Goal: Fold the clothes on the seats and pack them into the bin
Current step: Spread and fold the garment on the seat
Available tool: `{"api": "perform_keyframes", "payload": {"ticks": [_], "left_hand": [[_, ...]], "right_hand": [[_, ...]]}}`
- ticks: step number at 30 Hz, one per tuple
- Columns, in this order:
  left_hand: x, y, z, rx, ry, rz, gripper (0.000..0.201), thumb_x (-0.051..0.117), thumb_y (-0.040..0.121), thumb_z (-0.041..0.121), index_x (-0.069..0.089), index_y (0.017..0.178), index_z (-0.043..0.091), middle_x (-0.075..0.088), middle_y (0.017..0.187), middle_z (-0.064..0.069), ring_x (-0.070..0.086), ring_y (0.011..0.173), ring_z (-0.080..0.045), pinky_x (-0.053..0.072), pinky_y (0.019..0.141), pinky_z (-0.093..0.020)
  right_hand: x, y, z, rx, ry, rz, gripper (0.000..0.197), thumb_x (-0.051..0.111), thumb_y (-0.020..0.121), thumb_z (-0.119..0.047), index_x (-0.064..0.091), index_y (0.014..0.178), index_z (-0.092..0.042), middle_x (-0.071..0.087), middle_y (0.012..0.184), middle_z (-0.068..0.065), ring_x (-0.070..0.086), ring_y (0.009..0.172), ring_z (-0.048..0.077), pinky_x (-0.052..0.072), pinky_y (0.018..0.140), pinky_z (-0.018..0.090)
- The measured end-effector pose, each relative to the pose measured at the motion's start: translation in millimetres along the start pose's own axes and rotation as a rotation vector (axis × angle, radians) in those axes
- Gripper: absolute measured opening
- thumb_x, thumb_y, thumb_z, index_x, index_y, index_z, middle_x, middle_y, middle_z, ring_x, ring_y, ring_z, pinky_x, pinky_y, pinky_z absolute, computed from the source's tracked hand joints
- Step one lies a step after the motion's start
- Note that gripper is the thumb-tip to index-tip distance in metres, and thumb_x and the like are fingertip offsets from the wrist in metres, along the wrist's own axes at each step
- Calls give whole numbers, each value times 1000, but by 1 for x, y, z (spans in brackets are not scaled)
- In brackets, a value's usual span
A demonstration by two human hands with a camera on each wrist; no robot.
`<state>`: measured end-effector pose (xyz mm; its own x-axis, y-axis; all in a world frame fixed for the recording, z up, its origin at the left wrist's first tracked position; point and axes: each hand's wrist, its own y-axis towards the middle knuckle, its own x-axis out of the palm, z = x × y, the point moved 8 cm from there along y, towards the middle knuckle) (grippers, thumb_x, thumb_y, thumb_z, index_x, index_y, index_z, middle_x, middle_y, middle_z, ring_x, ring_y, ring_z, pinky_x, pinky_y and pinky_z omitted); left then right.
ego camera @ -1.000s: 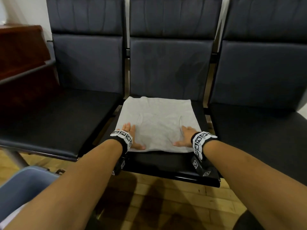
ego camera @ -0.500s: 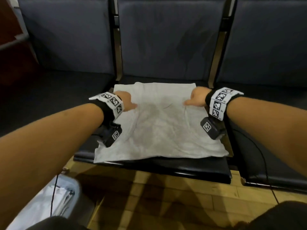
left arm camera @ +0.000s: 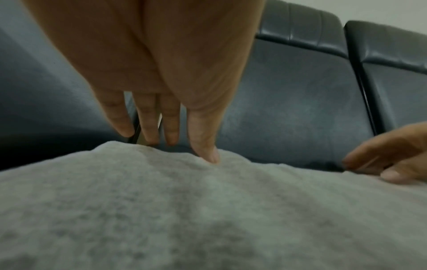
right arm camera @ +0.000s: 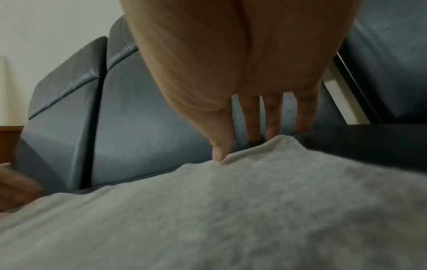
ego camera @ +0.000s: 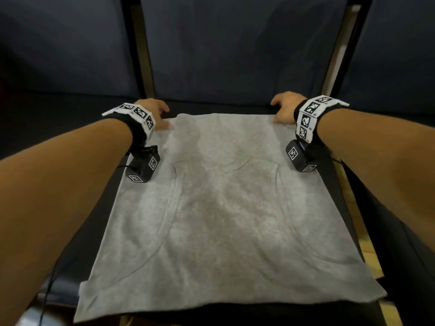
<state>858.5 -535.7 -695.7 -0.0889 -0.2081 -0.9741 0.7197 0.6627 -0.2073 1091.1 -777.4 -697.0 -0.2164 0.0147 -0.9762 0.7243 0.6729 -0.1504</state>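
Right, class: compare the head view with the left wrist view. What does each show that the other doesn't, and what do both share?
Only the head view shows the whole grey garment spread on the seat, with both marked wristbands. Only the left wrist view shows the left hand from beneath, thumb pressing the cloth edge, fingers reaching past it, plus the padded tops of the backrests. Both show the garment's far edge, both hands including the right hand, and the backrests.
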Motion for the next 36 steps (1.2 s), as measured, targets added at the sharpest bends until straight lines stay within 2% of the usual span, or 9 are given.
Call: {"api": "perform_keyframes", "payload": {"ticks": [4,8,11,15,19,22,25,28,36], "left_hand": [[12,22,4,3,142,-28,78,74,80,41,39,144,10,46,142,-16,45,129,-34,38,106,-39],[16,26,6,15,155,-70,55,72,82,38,56,120,3,60,119,-17,57,108,-34,45,86,-36],[11,22,4,31,93,-39,46,70,84,36,64,118,6,64,113,-13,59,105,-31,48,87,-36],[-19,3,6,23,-7,118,38,67,86,30,59,117,10,60,119,-15,56,106,-34,47,86,-38],[-59,-25,2,27,-68,241,25,65,88,31,60,107,16,62,108,-10,54,92,-29,46,79,-35],[-83,-49,0,11,-50,256,35,63,87,48,59,109,21,58,104,-3,56,105,-32,46,93,-45],[-96,-82,4,34,2,243,48,62,84,56,57,114,19,58,108,-4,56,107,-33,48,90,-44],[-92,-125,12,104,-14,215,45,63,86,50,56,114,16,55,104,-3,56,103,-30,43,79,-34],[-34,-242,16,282,-241,17,14,71,81,21,58,84,16,59,80,-3,57,80,-22,43,69,-29]], "right_hand": [[6,18,0,-23,-6,14,55,72,85,-29,55,135,-14,57,132,11,56,117,32,48,97,37],[12,21,-3,-21,15,-66,20,69,87,-23,69,98,-6,67,108,14,62,97,29,50,76,33],[9,15,-7,-58,20,-76,13,67,86,-19,65,75,-11,69,94,13,64,89,27,50,71,33],[-20,0,-9,-85,114,112,6,58,88,-12,62,93,-11,64,102,11,61,95,30,48,74,34],[-49,-22,-17,-118,143,191,27,58,93,-13,62,120,-12,59,124,13,57,112,31,47,88,35],[-77,-45,-22,-117,161,253,26,67,90,-23,67,112,-9,64,114,12,60,105,30,48,85,33],[-97,-79,-26,-105,194,320,17,71,87,-25,67,99,-14,64,102,9,60,93,25,48,77,33],[-96,-120,-29,-130,215,344,13,72,85,-23,65,92,-16,61,93,5,58,87,23,44,72,31],[-34,-240,-15,-148,332,251,10,75,82,-17,66,85,-12,63,82,3,60,81,21,48,72,32]]}}
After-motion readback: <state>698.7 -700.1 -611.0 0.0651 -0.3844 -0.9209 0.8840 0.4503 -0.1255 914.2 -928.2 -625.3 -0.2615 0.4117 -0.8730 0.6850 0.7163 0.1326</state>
